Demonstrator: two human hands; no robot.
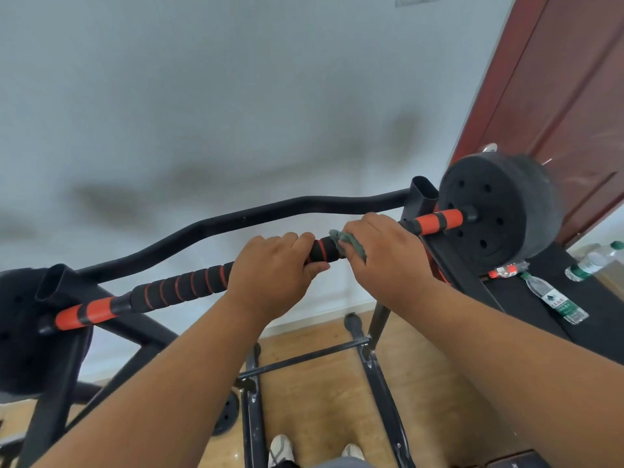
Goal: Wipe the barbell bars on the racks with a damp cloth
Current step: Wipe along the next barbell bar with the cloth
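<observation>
Pale wall behind rack (422, 197). Bar (182, 282) across its hooks. L hand (270, 268) fingers curled round grip; R hand (381, 251) fingers clamp cloth (351, 243) near right end. Keep wrap tight, stroke twd plate (489, 207).

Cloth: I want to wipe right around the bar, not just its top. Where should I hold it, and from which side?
Judging by the round, level bar, drape the cloth over its top and close the right hand from above, fingers curling under, as the left hand steadies the bar alongside.
</observation>
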